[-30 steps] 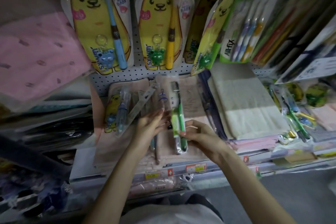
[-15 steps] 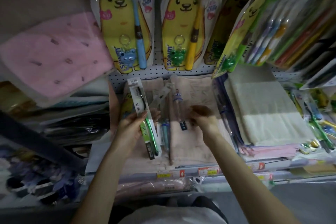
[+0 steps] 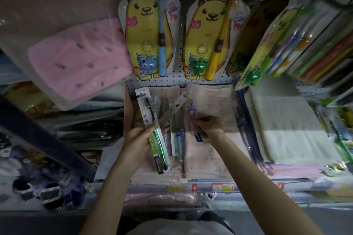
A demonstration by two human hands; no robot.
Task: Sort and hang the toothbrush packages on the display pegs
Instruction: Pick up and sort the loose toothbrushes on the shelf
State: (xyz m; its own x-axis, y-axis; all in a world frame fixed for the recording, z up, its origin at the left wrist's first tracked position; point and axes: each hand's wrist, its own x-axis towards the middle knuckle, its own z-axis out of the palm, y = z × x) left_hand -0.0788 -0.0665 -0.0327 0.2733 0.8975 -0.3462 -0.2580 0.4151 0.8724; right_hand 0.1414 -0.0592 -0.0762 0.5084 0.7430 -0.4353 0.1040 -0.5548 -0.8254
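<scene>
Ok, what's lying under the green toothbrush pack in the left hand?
More clear toothbrush packs on a beige towel, and the edge of a yellow bear pack. The green pack and left hand cover the rest.

We read "BQB" twice on the long clear toothbrush package with green handles (image 3: 152, 135), once on its white header and once on its green strip. The yellow bear-shaped card with the blue brush (image 3: 145, 30) and the yellow bear-shaped card with the yellow brush (image 3: 206, 34) each show "SXWM" up one side and "3-12" on a pink badge. The yellow shelf price tags (image 3: 223, 187) are too blurred for us to read.
</scene>
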